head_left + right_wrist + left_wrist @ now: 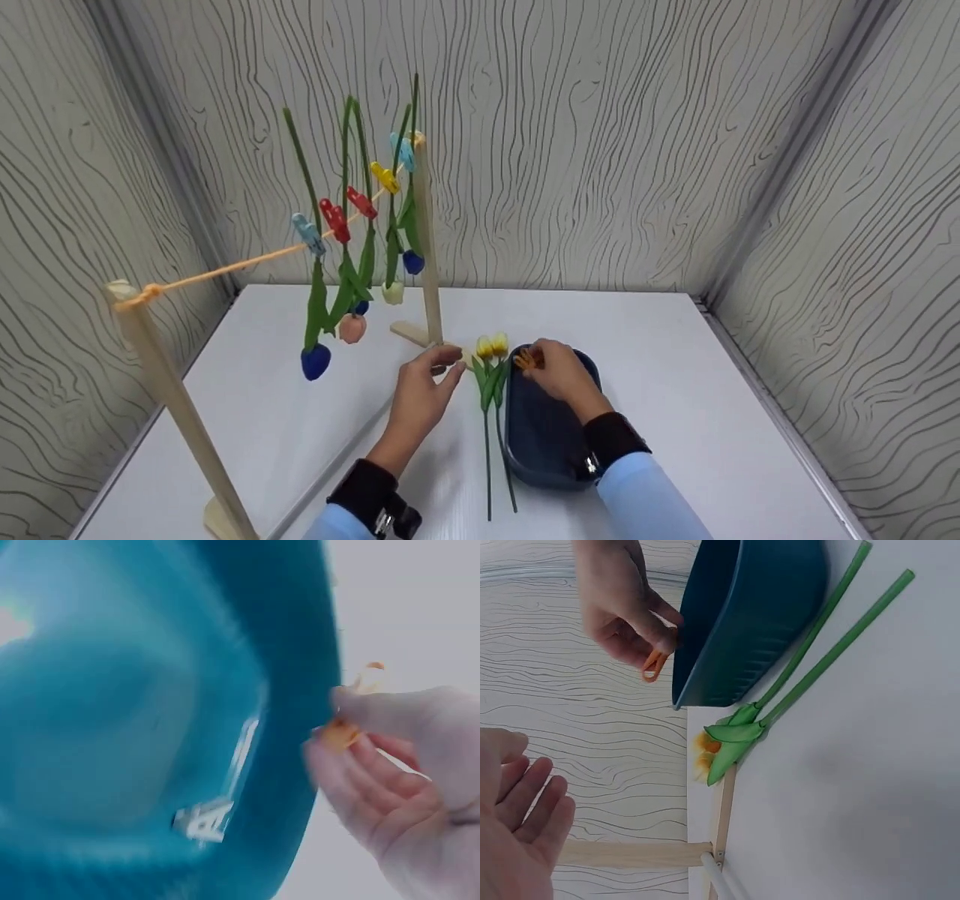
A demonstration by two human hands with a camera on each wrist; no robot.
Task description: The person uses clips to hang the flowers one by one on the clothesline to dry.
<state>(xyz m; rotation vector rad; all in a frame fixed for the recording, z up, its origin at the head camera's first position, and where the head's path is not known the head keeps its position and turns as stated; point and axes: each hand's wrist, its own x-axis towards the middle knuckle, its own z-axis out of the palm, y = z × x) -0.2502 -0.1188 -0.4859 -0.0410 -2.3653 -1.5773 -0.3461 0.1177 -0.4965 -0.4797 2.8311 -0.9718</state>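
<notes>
My right hand (559,369) pinches an orange clothespin (527,360) over the far end of a dark blue basin (551,476). In the left wrist view the clothespin (655,664) sticks out from the fingertips beside the basin's rim (679,694). Inside the basin lies a white clothespin (204,821), seen in the right wrist view. My left hand (424,390) hovers left of two yellow tulips (493,345), its fingers loosely bent around nothing. The tulips lie on the table along the basin's left side, green stems toward me.
On the left, an orange cord (232,267) runs between two wooden posts (180,409). Red, yellow and light blue clothespins (334,220) hold several tulips head down from it, including a blue tulip (315,362) and a pink one (352,328). A white table (675,420) lies beneath, with patterned walls around.
</notes>
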